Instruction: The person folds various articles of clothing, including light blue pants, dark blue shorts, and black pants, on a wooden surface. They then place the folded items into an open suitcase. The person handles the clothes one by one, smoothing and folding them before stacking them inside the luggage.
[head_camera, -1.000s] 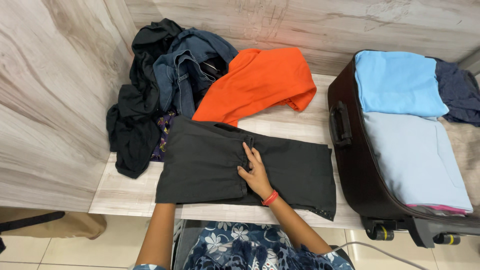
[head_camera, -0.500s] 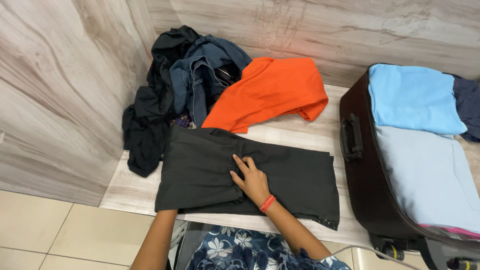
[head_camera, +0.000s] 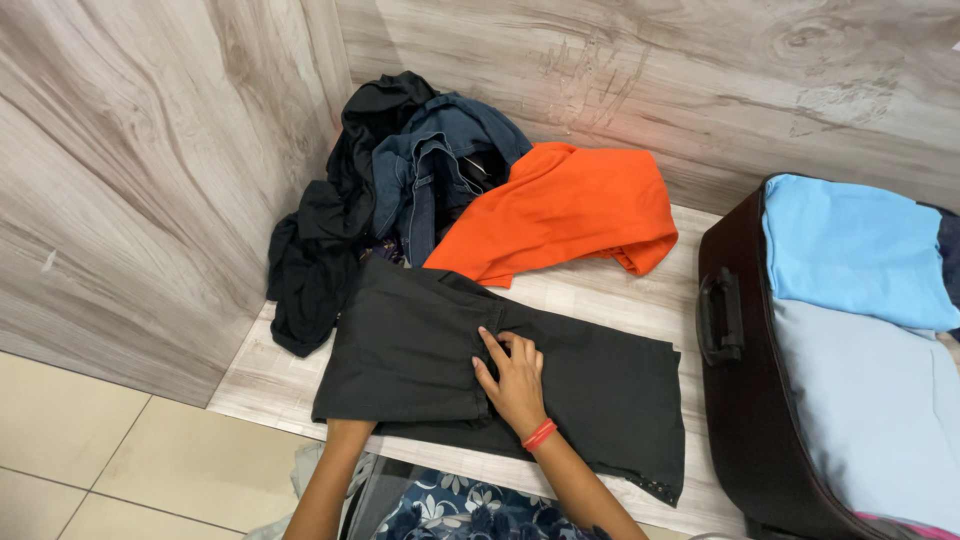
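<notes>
Right hand (head_camera: 515, 380) lies flat on the folded black trousers (head_camera: 500, 370), fingers (head_camera: 495, 350) spread loosely, pressing the fold edge, gripping nothing. Left hand's tucked under the trousers, can't tell its fingers. Orange shirt (head_camera: 570, 210) sits just behind the trousers.

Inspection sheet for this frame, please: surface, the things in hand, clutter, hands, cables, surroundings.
Surface: pale wood-grain bench set in a corner, partly covered by clothes.
Things in hand: dark grey trousers lying folded flat across the bench's front edge.
Clutter: orange garment, blue denim piece and black clothes heaped at the back left.
Hands: right hand lies palm down on the trousers near the fold, no closed grip, red band on the wrist; left hand hidden under the trousers' left part, only the forearm shows.
Cables: nothing seen.
Surroundings: open dark suitcase at right holding a bright blue folded garment and a pale blue one; wood-grain wall panels; beige tiled floor.
</notes>
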